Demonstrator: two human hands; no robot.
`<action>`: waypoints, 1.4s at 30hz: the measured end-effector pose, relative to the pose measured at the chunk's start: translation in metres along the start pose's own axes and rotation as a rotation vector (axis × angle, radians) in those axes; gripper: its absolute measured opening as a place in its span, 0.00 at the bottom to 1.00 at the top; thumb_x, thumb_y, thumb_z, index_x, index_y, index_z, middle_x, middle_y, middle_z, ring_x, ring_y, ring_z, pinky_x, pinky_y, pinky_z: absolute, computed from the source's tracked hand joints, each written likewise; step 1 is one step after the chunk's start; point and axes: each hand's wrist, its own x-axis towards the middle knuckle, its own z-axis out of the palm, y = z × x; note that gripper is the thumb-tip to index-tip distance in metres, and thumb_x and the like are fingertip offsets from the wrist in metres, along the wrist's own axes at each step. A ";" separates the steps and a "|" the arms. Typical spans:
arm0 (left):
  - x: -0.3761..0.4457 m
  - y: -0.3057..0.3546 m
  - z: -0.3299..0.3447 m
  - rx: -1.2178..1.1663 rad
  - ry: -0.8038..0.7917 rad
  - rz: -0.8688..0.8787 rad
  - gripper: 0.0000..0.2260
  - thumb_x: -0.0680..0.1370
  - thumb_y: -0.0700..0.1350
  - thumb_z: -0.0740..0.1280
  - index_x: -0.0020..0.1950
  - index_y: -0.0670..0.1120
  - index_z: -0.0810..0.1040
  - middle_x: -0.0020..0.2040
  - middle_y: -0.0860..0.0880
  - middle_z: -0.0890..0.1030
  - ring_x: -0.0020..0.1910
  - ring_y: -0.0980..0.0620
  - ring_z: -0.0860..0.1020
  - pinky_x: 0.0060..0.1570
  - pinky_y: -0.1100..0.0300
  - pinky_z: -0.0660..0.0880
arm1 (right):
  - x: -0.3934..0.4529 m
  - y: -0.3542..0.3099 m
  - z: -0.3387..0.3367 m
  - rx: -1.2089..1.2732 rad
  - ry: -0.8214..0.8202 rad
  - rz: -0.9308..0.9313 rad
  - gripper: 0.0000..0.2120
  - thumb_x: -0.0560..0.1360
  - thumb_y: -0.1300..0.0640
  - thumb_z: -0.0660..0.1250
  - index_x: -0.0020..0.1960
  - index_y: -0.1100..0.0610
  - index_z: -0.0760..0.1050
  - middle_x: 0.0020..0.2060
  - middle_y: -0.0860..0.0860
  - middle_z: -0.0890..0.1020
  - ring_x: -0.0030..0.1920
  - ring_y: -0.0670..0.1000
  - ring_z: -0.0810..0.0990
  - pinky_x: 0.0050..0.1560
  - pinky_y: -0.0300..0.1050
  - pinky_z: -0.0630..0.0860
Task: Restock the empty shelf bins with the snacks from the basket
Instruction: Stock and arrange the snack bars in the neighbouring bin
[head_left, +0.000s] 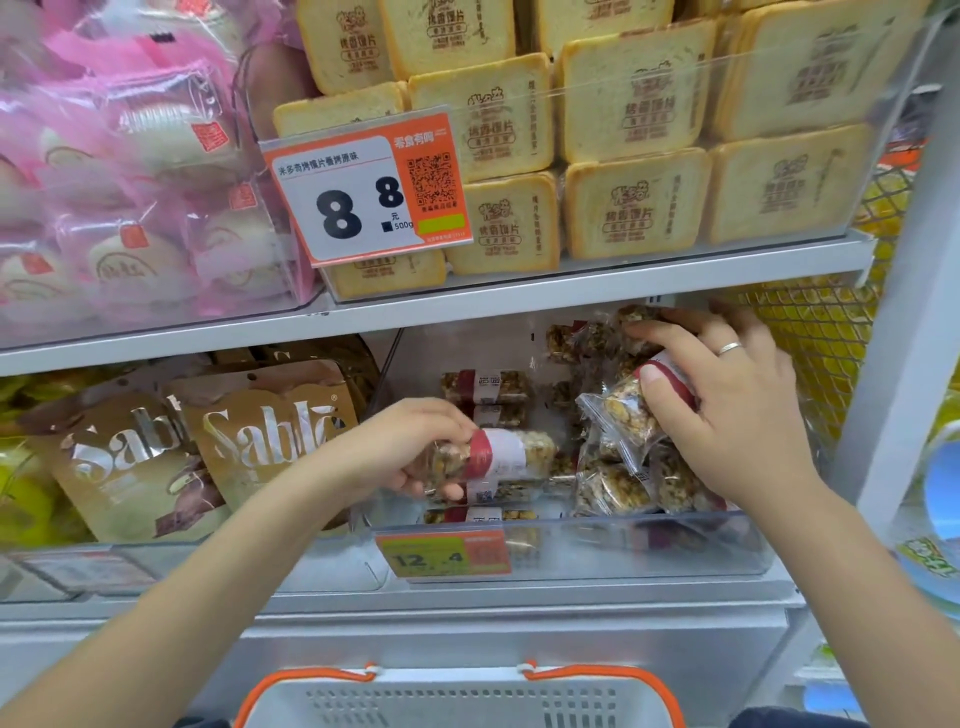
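A white shelf unit (519, 301) fills the view, its upper level stacked with toast-shaped snack packs (634, 208) behind a clear front and pink wrapped buns (130, 208) to the left. On the lower level, brown Sablé bags (249, 436) stand left of a clear shelf bin (649, 551) that carries an orange price tag (444, 555) on its front. A white basket (457, 699) with orange handles sits at the bottom edge, below the bin. Inside the bin lie wrapped nut snack bars (488, 387), piled higher on the right side. The left hand (410, 452) grips one red-banded snack bar (498, 454) above the bin's left half. The right hand (727, 415), wearing a ring (728, 347), clutches several snack packets (628, 410) over the pile at the right.
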 end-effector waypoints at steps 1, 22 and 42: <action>0.008 0.003 -0.001 -0.036 0.049 -0.048 0.07 0.79 0.43 0.62 0.54 0.44 0.76 0.39 0.42 0.83 0.33 0.46 0.82 0.24 0.66 0.67 | 0.000 0.000 0.000 0.000 0.000 0.001 0.22 0.75 0.42 0.50 0.62 0.46 0.74 0.56 0.51 0.78 0.64 0.61 0.65 0.55 0.57 0.66; 0.114 -0.006 0.006 0.983 0.182 0.288 0.23 0.71 0.36 0.71 0.65 0.47 0.74 0.62 0.47 0.75 0.60 0.46 0.74 0.55 0.55 0.74 | 0.000 0.003 -0.004 0.053 -0.050 -0.009 0.21 0.74 0.41 0.51 0.63 0.42 0.72 0.58 0.49 0.77 0.66 0.58 0.62 0.57 0.56 0.63; 0.102 0.005 -0.002 0.692 0.313 0.358 0.19 0.78 0.38 0.65 0.68 0.49 0.73 0.63 0.51 0.76 0.59 0.52 0.76 0.52 0.65 0.73 | -0.001 0.003 -0.005 0.043 -0.040 -0.001 0.21 0.74 0.41 0.51 0.62 0.43 0.73 0.59 0.48 0.76 0.66 0.59 0.63 0.58 0.57 0.64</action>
